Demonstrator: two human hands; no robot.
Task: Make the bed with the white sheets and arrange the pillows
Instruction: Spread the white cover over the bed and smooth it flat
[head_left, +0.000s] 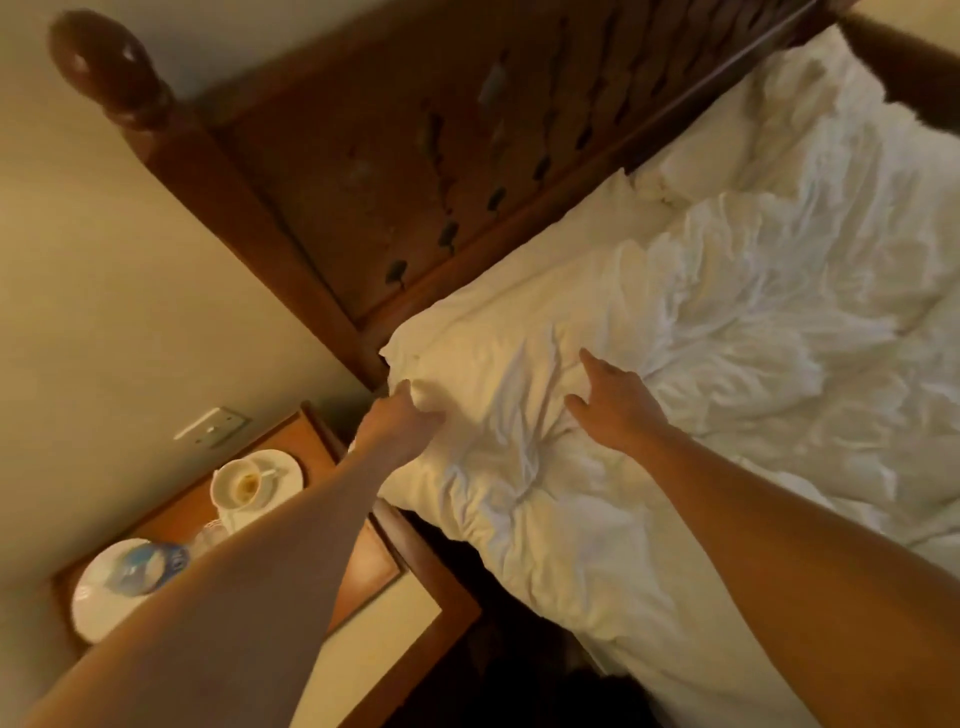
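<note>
Early going, I judge: the left hand (402, 423) has its grip around the white sheet (727, 312) corner at 9 o'clock, while the right hand (615, 402) lies released on it. The sheet is crumpled, and the pillows (691, 150) at 1 o'clock are unarranged.

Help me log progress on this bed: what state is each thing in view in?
White sheet: crumpled, not smoothed.
Pillow: rumpled, against the headboard.
Left hand: grips the sheet's corner.
Right hand: open, fingers spread over the sheet.
Cup: upright on its saucer, nearly empty.
</note>
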